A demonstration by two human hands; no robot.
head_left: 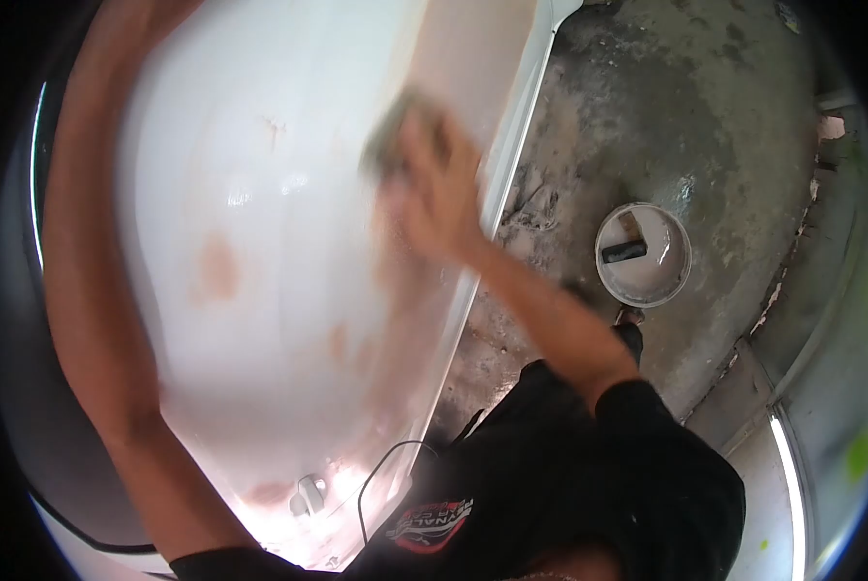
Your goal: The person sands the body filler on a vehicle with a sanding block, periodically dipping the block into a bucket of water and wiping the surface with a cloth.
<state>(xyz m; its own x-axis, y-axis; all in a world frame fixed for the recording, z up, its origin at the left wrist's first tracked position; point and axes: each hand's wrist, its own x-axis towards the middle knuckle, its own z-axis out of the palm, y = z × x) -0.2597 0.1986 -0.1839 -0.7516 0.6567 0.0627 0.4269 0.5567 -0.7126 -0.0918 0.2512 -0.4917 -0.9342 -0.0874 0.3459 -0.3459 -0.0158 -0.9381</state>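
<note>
My right hand (434, 189) is pressed on a white car panel (289, 223), its fingers closed over a grey-green sanding pad (387, 145). Motion smears both the hand and the pad, so the pad's exact make cannot be told. Beneath them runs a brownish, wet-looking band (468, 58) along the panel's right side. Reddish-brown patches (218, 266) mark the white surface further left. My left arm (95, 271) stretches up along the panel's left side, and its hand lies beyond the top edge of the view.
A white bucket (644, 289) of cloudy water stands on the wet concrete floor (637, 116), with a black block (624, 252) and a brown piece (632, 226) inside. A door handle (308, 495) juts from the lower panel. Dark car glass (27, 368) borders the left side.
</note>
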